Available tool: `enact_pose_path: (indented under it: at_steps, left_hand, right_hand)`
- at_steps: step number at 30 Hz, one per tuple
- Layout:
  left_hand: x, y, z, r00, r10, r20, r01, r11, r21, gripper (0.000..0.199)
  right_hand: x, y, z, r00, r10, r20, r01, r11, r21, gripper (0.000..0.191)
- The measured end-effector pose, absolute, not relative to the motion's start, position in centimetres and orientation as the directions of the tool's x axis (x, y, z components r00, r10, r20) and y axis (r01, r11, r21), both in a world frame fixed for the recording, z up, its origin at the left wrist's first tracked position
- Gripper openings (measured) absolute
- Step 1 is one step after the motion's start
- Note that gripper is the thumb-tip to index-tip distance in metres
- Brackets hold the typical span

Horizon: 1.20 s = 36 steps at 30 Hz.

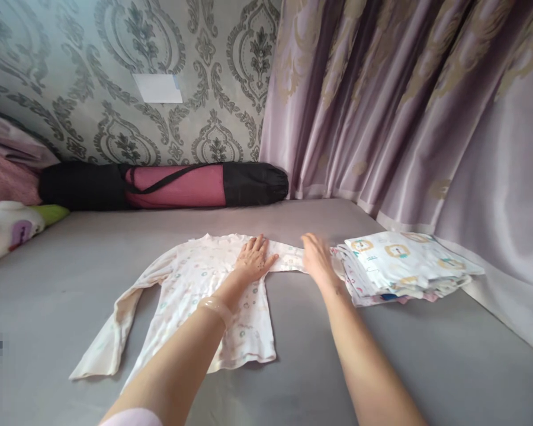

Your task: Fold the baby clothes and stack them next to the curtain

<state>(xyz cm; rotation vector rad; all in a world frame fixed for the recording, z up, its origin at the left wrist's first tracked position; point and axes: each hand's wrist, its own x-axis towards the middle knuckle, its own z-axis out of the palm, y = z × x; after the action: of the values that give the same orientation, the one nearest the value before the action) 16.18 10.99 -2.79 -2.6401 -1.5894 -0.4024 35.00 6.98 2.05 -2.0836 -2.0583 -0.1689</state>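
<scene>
A white long-sleeved shirt with small pastel prints lies spread on the grey sheet, collar toward the wall. My left hand rests flat on it near the right shoulder, fingers spread. Its left sleeve hangs out at an angle toward the lower left. The right sleeve stretches sideways under my right hand, which is curled and slightly blurred over it; whether its fingers pinch the fabric is hidden. Just right of that hand sits a stack of folded clothes, with a lion-print white piece on top.
A black and pink rolled bag lies along the patterned wall. Purple curtains hang down at the right behind the stack. A white plush toy is at the far left on the grey bed sheet.
</scene>
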Motion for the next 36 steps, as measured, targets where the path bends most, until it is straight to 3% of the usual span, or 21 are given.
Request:
enact_pose_path:
  at_steps: [3, 9, 21, 29, 36]
  left_hand:
    - [16.1, 11.0, -2.9, 0.446, 0.864, 0.234, 0.877, -0.474, 0.079, 0.063]
    - [16.1, 11.1, -3.3, 0.441, 0.861, 0.251, 0.882, -0.468, 0.055, 0.055]
    - [16.1, 10.9, -2.6, 0.431, 0.867, 0.250, 0.851, -0.483, 0.206, 0.055]
    - [16.3, 11.0, -2.9, 0.416, 0.883, 0.218, 0.865, -0.458, 0.204, 0.060]
    - [15.3, 12.2, -0.3, 0.465, 0.884, 0.049, 0.801, -0.444, 0.401, 0.064]
  right_hand:
    - [31.7, 7.2, 0.6, -0.188, 0.972, 0.140, 0.961, 0.211, -0.178, 0.049]
    - [29.9, 6.6, -1.4, -0.163, 0.986, -0.029, 0.959, 0.151, -0.239, 0.061]
    - [36.4, 3.2, 0.2, 0.049, 0.992, -0.116, 0.998, -0.052, -0.028, 0.059]
    - [40.2, 2.4, -1.4, 0.020, 1.000, 0.018, 0.990, -0.022, 0.138, 0.053]
    - [39.7, 2.8, -1.0, 0.019, 1.000, 0.014, 0.985, -0.021, 0.172, 0.052]
